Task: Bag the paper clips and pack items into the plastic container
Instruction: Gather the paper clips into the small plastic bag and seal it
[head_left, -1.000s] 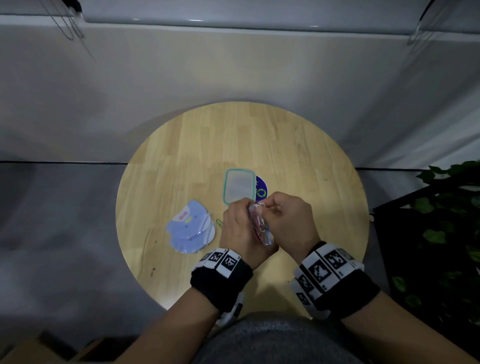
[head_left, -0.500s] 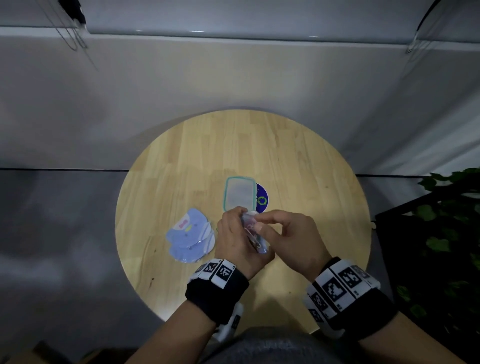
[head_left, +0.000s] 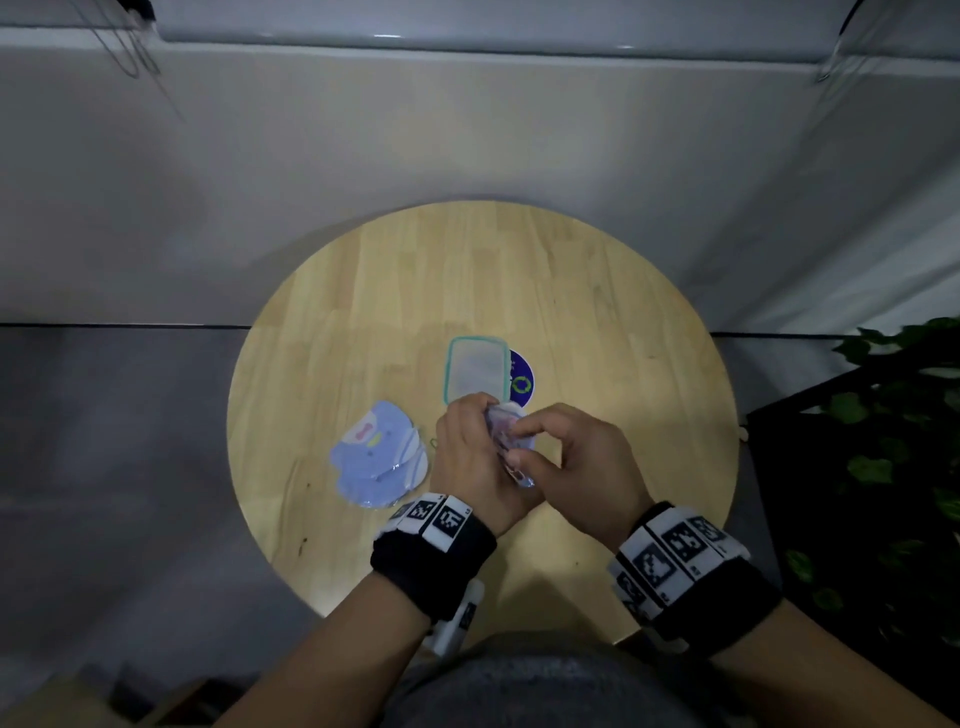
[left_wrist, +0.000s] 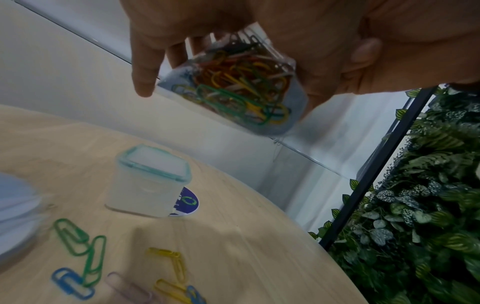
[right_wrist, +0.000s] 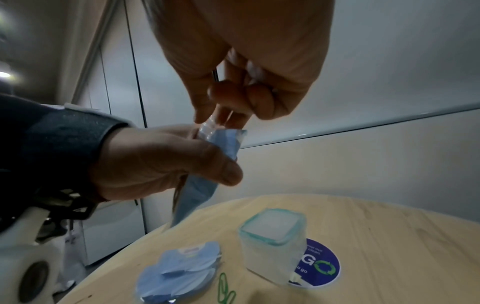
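Both hands hold a small clear-and-blue zip bag of coloured paper clips above the table's near middle. My left hand grips the bag's side between thumb and fingers. My right hand pinches the bag's top strip from above. The plastic container with a teal-rimmed lid stands upright and closed just beyond the hands. Several loose paper clips lie on the wood under the left hand, green, blue, yellow and purple.
A stack of blue printed bags lies left of the hands. A round blue sticker shows under the container's right side. The round wooden table stands against a white wall; a black rack with green plants is at the right.
My right fingers have slid along the bag's top edge toward me, and the right wrist has swung outward to the right. The left hand keeps its grip in place.
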